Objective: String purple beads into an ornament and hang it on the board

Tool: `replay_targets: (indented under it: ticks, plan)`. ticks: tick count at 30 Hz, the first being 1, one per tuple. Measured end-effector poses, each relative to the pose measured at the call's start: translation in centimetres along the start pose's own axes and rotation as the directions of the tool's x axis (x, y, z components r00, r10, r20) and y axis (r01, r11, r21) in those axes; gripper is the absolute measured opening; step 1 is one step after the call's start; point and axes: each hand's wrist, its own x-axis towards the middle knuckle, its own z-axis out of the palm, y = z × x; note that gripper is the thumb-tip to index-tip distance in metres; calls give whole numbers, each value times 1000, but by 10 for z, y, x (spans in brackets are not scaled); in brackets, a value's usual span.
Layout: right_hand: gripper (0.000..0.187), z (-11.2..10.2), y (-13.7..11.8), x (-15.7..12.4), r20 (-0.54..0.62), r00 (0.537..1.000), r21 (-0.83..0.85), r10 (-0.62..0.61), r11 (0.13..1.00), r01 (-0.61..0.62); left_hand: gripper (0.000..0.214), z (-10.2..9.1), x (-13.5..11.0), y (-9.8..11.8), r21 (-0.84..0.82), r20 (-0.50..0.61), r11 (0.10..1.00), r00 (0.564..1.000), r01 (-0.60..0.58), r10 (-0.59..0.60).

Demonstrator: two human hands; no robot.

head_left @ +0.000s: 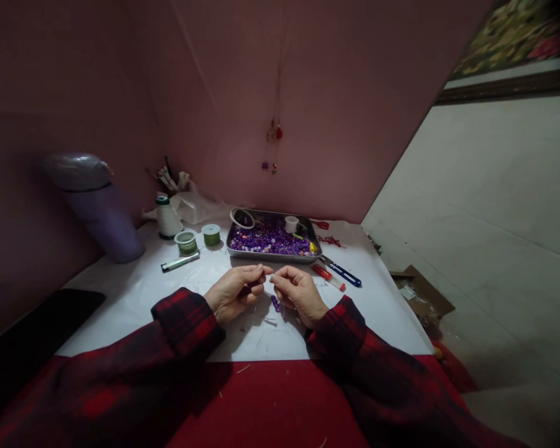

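My left hand (237, 291) and my right hand (299, 294) meet fingertip to fingertip just in front of the bead tray. The left thumb and fingers are pinched together, with a dark bit showing between them, too small to name. Thumb and forefinger of the right hand are also pressed together; whatever they grip is too fine to make out. A small purple beaded piece (275, 303) shows just below the right fingertips; I cannot tell whether it hangs or lies on the white sheet (242, 345). Behind the hands stands a metal tray (270, 255) of purple beads (266, 239).
Right of the tray lie blue-handled thread snips (348, 274) and a red-and-clear tool (329, 277). To the left are green thread spools (211, 235), a white thread cone (168, 219), a pale green cutter-like tool (180, 262) and a purple bottle (102, 214). A pink wall (308, 93) rises behind.
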Motion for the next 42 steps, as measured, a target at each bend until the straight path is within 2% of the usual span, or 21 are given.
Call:
replay_targets:
  ticks: [5, 15, 32, 42]
  plan:
    - [25, -1, 0, 0, -11, 1000, -5, -16, 1000, 16, 12, -2, 2, -4, -54, 92, 998, 996, 13, -8]
    - [23, -1, 0, -1, -55, 998, -12, -13, 1000, 12, 8, -6, 4, -4, -64, 133, 998, 991, 20, -12]
    - [21, 0, -3, -2, -53, 999, -38, -3, 999, 1, 1, -7, 4, -5, -41, 118, 999, 993, 16, -11]
    - [20, -1, 1, 0, -65, 998, -40, -1, 999, -2, 6, -6, 4, -6, -26, 114, 1000, 993, 5, -2]
